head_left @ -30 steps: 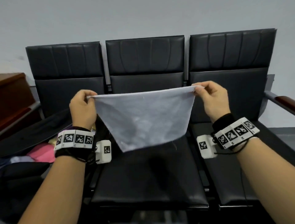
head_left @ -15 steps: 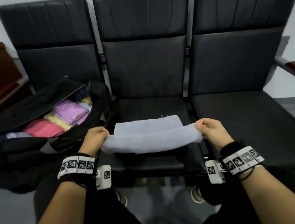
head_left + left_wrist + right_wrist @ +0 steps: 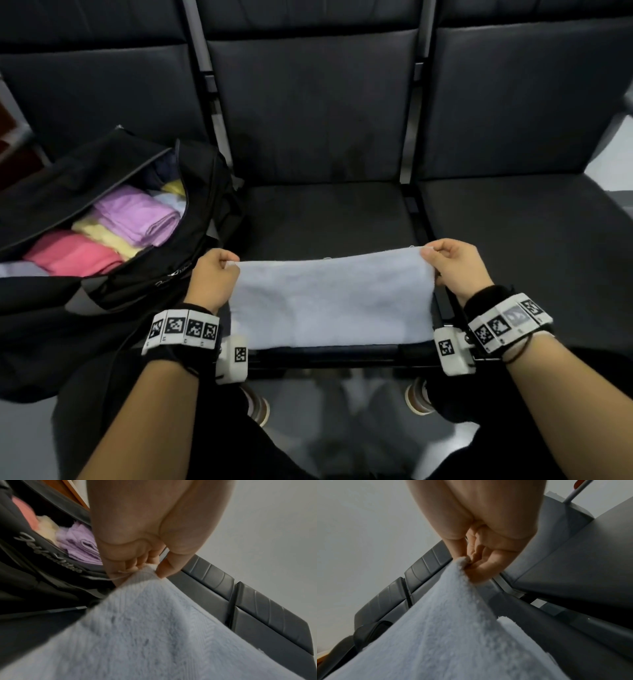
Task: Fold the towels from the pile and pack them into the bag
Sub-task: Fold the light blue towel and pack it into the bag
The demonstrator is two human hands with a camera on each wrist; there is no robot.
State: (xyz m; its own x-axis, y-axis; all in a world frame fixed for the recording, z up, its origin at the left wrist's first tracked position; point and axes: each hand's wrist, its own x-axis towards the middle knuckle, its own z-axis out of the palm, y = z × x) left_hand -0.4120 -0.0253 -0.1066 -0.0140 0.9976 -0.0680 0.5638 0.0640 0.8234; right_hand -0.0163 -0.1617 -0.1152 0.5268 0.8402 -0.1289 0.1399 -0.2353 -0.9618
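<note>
A pale blue towel (image 3: 329, 298) lies doubled over on the front of the middle seat (image 3: 329, 212), its fold at the seat's front edge. My left hand (image 3: 219, 274) pinches its far left corner, and the left wrist view shows thumb and fingers closed on the towel (image 3: 154, 635). My right hand (image 3: 448, 267) pinches the far right corner, and the towel (image 3: 453, 635) hangs from those fingers in the right wrist view. The open black bag (image 3: 113, 284) sits on the left seat, holding folded pink (image 3: 72, 257), yellow (image 3: 102, 236) and lilac (image 3: 137, 216) towels.
The right seat (image 3: 520, 233) lies beside the middle one, with dark backrests (image 3: 308, 102) behind the row. A metal frame bar (image 3: 342, 356) runs under the seat front. My shoes (image 3: 418, 397) show on the floor below.
The towel came down from hanging in the air onto the middle seat. Both hands carried its upper edge away over the lower half, and my view tipped downward.
</note>
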